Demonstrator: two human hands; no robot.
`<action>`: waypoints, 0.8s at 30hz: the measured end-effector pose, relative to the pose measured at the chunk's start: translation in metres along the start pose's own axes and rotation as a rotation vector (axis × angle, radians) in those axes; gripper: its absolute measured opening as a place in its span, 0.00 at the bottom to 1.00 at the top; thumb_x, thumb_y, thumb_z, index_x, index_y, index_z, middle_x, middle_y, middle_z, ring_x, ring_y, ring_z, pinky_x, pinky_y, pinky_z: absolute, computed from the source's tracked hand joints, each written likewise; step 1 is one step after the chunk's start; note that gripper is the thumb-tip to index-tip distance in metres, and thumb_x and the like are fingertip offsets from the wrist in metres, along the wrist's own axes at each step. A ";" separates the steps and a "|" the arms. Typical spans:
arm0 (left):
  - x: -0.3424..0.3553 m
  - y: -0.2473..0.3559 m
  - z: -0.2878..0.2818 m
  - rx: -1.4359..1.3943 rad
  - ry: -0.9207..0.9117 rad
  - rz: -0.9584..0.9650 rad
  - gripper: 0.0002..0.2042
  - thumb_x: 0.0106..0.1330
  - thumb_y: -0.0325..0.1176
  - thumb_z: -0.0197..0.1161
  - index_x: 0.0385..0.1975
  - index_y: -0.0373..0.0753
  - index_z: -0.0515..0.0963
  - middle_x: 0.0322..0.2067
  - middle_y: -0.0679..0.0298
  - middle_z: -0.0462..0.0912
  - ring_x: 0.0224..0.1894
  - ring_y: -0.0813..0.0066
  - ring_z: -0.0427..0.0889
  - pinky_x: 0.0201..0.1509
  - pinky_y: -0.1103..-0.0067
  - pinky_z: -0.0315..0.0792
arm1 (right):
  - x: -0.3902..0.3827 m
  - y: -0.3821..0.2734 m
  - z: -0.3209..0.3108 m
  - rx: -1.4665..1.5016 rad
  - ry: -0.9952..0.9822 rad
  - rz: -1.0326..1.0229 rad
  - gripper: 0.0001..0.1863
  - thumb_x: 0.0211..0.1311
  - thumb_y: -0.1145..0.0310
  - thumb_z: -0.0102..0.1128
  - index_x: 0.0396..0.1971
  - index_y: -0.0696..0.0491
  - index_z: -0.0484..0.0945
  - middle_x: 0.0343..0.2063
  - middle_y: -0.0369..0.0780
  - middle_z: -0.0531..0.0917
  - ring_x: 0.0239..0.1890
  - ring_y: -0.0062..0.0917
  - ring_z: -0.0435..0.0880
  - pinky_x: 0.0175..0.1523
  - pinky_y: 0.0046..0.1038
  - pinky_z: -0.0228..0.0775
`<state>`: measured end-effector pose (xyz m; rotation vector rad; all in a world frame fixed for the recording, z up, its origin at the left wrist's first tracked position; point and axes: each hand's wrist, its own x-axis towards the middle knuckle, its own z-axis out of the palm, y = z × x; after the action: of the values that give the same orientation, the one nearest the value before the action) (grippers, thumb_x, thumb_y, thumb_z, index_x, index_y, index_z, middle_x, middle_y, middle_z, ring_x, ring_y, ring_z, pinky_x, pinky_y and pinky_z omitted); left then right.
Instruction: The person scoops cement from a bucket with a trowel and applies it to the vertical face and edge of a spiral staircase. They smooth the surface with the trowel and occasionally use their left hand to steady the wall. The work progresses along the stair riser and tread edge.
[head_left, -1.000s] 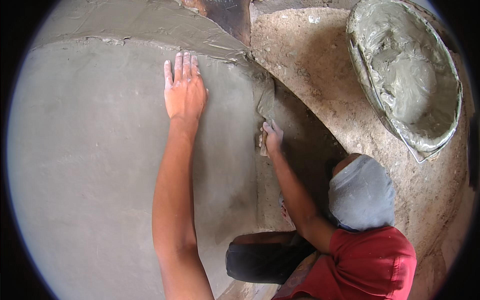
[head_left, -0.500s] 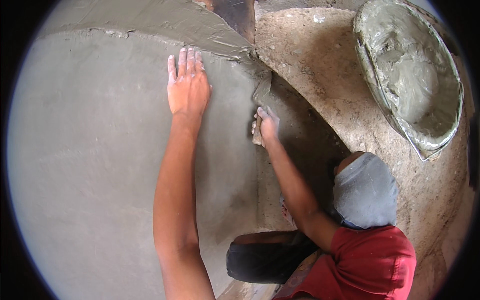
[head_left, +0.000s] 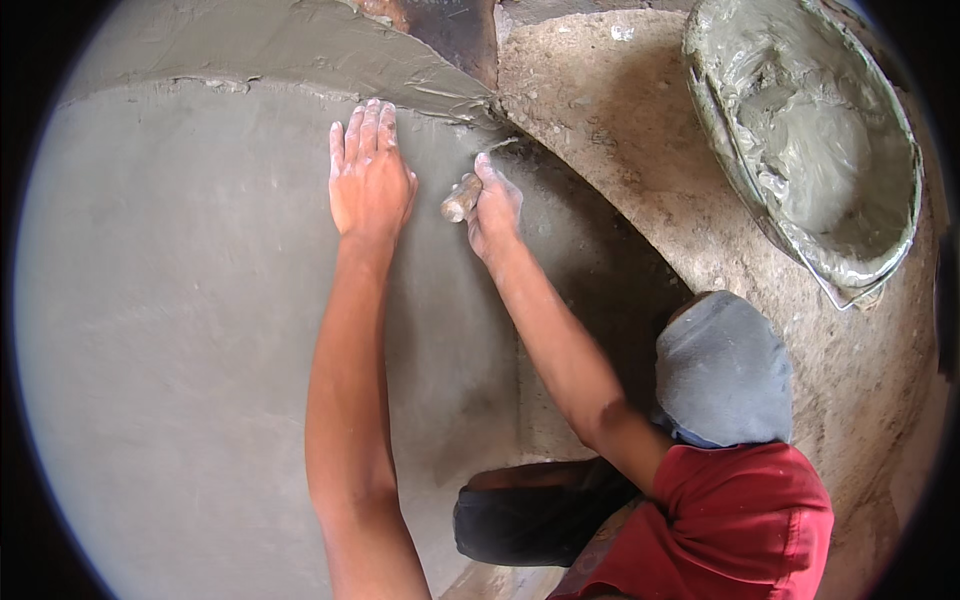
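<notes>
My left hand [head_left: 370, 185] lies palm down against a smooth, wet grey plaster surface [head_left: 200, 260], fingers stretched out and dusted pale. Nothing shows in it, though its palm is hidden. Just above the fingertips runs a ragged ridge where a rougher plaster band [head_left: 270, 40] begins. My right hand is out of sight. To the right, a co-worker's hand [head_left: 497, 205] grips a trowel by its worn wooden handle [head_left: 461, 200]; most of the blade is hidden behind that hand.
A co-worker in a grey head cover [head_left: 725, 370] and red shirt [head_left: 745, 520] crouches at lower right. A bucket [head_left: 850, 265] of wet grey mortar [head_left: 810, 150] stands at upper right on a rough tan surface [head_left: 640, 130].
My hand has shifted only slightly on the plaster. The co-worker's hand and trowel have moved up and left, closer to my hand, and the handle has turned.
</notes>
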<state>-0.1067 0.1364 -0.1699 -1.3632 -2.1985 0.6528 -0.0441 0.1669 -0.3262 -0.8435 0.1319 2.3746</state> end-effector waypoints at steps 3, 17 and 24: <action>-0.002 -0.001 0.001 -0.044 0.024 -0.002 0.31 0.70 0.30 0.57 0.75 0.40 0.65 0.76 0.59 0.67 0.79 0.63 0.62 0.86 0.63 0.50 | -0.005 0.006 0.000 0.019 -0.029 -0.016 0.14 0.77 0.59 0.65 0.39 0.56 0.78 0.30 0.39 0.81 0.30 0.28 0.83 0.35 0.33 0.80; -0.001 -0.002 0.002 -0.020 -0.043 0.001 0.32 0.71 0.31 0.57 0.76 0.41 0.63 0.77 0.59 0.65 0.79 0.64 0.61 0.87 0.64 0.49 | -0.025 0.033 -0.076 -0.384 0.158 -0.043 0.14 0.74 0.63 0.66 0.48 0.57 0.80 0.30 0.35 0.78 0.26 0.23 0.79 0.31 0.31 0.75; -0.002 -0.001 0.000 -0.008 -0.061 -0.002 0.32 0.71 0.31 0.57 0.77 0.42 0.62 0.77 0.60 0.64 0.79 0.65 0.60 0.87 0.63 0.48 | -0.007 0.022 -0.084 -0.239 0.031 0.012 0.13 0.73 0.61 0.67 0.42 0.55 0.78 0.30 0.37 0.79 0.26 0.26 0.80 0.31 0.32 0.76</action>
<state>-0.1064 0.1346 -0.1697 -1.3612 -2.2517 0.6942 -0.0072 0.1222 -0.3910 -0.9925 -0.1381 2.4208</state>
